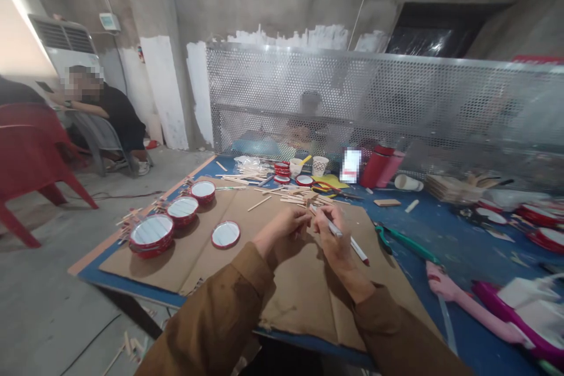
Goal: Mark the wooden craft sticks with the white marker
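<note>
My right hand [333, 234] is closed around a white marker pen [331, 224], whose tip points up and to the left. Just beside it, my left hand [286, 228] has its fingers pinched together; whatever they hold, if anything, is too small to make out. Another white pen with a red end [359, 250] shows by my right wrist, over the brown cardboard [304, 299]. Thin wooden sticks [282, 192] are scattered beyond my fingers. To the left of my hands lies a round red-rimmed disc with a pale top [226, 234].
Several red-rimmed round pieces [152, 231] line the left side. Pliers [337, 188], paper cups [320, 165], a lit phone [350, 165] and a red bottle [378, 165] stand or lie at the back. Green-handled pliers [408, 242] and a pink hot-glue gun [471, 305] lie right. A perforated metal panel [273, 79] rises behind.
</note>
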Demonstrator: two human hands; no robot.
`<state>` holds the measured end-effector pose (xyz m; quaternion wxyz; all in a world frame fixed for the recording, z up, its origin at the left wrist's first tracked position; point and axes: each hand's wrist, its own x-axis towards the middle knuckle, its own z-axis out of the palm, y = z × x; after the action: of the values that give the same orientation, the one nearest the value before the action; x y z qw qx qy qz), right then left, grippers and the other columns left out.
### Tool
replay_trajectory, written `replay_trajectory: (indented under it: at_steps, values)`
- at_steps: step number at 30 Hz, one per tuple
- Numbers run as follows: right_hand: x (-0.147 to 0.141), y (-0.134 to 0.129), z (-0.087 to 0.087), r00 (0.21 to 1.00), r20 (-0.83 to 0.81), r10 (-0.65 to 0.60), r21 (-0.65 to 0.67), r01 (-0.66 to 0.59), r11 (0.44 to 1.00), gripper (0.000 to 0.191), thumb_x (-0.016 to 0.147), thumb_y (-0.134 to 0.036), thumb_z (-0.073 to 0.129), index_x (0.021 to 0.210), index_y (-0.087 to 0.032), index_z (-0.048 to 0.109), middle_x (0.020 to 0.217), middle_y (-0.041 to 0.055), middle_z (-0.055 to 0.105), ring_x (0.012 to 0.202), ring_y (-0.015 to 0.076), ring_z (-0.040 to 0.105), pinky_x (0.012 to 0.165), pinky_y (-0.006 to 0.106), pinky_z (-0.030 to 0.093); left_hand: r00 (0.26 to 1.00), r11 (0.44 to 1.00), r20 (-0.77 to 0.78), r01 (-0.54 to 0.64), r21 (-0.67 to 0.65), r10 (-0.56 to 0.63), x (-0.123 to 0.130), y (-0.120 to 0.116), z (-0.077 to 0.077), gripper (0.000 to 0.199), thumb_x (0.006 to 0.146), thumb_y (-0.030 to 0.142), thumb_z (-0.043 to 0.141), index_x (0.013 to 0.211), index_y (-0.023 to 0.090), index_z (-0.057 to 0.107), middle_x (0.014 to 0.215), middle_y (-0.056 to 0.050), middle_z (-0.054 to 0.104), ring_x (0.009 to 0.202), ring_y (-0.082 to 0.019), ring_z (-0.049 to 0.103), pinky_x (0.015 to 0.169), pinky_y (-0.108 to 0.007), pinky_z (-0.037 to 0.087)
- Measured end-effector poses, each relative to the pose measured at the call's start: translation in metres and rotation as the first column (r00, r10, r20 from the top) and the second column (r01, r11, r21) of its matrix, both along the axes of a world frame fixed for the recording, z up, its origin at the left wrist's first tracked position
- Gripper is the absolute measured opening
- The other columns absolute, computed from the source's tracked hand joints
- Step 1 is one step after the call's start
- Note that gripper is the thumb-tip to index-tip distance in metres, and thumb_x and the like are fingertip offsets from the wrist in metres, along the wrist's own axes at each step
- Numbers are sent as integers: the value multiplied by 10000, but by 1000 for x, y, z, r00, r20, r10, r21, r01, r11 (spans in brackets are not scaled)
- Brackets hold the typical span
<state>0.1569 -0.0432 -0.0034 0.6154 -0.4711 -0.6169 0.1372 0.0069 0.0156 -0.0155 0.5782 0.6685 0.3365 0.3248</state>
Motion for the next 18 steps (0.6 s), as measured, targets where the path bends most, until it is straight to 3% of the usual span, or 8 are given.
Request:
replay_trajectory:
  at_steps: [6,12,18]
  values:
    - [1,1,1,999,44,-7,28,6,1000,313,969,-548,626,828,-268,638,719,18,670,729,228,643,716,359,544,1000,1000,2,-11,-8,11,1,1,-1,486,1026,539,727,708,189,614,530,18,522,446,-98,449,472,-243,322]
    - [0,2,0,1000,-30,8,0,-8,1000,307,989,-560,613,876,-274,630,660,-25,623,613,199,581,643,341,521,1000,1000,-15,-2,1,2,0,1,0,493,1040,546,704,709,190,618,532,22,524,430,-91,444,468,-236,334]
    - [0,1,3,999,49,-6,34,4,999,312,975,-548,642,823,-276,616,686,1,630,724,227,632,712,361,556,1000,1000,-1,-14,7,14,0,-1,1,459,1050,483,701,708,187,623,531,15,532,436,-92,446,474,-242,315]
